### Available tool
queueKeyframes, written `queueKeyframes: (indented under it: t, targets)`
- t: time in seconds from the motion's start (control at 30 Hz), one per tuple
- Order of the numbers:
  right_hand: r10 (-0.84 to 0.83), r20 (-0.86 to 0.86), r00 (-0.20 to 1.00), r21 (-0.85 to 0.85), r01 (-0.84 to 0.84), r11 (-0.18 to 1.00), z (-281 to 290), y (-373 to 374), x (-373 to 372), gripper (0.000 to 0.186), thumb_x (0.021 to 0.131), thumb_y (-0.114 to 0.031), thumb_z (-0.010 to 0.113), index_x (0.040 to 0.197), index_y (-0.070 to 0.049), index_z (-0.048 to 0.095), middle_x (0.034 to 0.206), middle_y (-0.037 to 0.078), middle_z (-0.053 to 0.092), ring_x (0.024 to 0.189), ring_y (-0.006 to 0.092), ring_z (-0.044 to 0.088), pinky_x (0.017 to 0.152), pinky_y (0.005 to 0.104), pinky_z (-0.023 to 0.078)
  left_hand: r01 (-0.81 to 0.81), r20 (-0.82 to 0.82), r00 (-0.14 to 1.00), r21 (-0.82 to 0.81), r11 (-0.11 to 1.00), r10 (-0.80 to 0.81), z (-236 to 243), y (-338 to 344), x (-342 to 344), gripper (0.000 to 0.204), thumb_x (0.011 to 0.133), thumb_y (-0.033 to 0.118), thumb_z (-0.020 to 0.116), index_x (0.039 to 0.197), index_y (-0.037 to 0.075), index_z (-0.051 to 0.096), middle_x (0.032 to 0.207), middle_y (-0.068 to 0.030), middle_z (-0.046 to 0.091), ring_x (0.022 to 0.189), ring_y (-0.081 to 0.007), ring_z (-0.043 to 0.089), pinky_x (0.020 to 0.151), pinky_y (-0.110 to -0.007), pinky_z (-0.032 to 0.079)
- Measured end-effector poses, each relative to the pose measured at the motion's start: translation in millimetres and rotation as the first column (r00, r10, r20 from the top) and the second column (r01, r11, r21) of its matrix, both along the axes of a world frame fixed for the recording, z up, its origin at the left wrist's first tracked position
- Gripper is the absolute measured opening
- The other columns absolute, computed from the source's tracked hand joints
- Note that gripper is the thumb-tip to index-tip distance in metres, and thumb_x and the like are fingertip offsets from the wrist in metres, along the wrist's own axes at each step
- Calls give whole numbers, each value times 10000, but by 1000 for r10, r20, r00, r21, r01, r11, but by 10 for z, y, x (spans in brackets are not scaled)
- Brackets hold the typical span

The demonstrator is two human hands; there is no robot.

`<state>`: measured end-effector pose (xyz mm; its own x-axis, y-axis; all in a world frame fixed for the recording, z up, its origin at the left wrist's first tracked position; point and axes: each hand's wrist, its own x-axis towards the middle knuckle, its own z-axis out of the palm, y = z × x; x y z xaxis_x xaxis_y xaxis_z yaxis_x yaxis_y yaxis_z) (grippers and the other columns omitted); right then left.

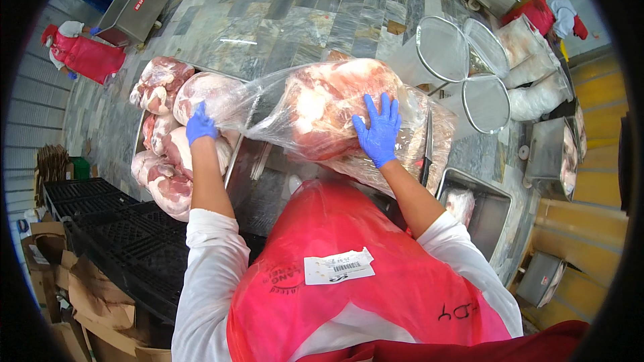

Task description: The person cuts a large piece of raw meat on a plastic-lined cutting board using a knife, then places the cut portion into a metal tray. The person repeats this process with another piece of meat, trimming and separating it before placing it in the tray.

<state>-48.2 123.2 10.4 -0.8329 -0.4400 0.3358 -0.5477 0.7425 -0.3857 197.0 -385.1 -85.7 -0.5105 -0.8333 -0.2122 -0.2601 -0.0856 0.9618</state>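
left hand [200, 124] in blue glove, grip pinching left end of clear plastic bag [268, 104]; right hand [379, 131] spread flat on big meat cut [329, 104] inside bag, held above bench [268, 181]; more meat cuts [164, 161] piled in tray, left

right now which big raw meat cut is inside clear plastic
The large pink cut under the right hand; the cuts heaped in the metal tray lie bare.
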Motion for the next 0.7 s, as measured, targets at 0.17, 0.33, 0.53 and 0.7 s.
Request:
queueKeyframes:
  t: [0.17,0.33,0.53,0.7]
  targets:
    - [32,12,999,-43,-32,999,-174,213,-261,624,850,-448,703,1430,-255,579,1574,194,378,1477,466,263,1167,633,185,-21,-235,924,755,655,301,543,539,-98,554,1019,351,509,1493,72,443,1110,-93,699,681,-124,534,613,-242,433]
    - [158,-5,987,-37,-158,987,-154,224,-410,618,838,-413,717,1419,-242,591,1561,196,396,1461,457,288,1185,570,204,81,-184,983,314,946,-23,786,1037,-699,756,974,424,637,1543,22,342,1354,-134,588,1015,-175,591,789,-297,505]
    - [363,84,928,27,-367,930,-102,380,-846,625,866,-445,696,1443,-241,569,1590,209,355,1463,473,288,1195,562,238,593,0,800,153,791,-600,843,1907,-1859,840,847,448,798,1470,5,448,1286,-155,641,1095,-216,625,909,-366,523]
    - [433,182,883,243,-467,850,88,431,-1168,685,894,-558,661,1508,-315,483,1636,192,277,1489,470,255,1190,599,232,693,245,693,31,720,-677,718,1997,-1921,554,848,504,759,1137,40,668,1038,-156,722,933,-251,675,876,-377,525]
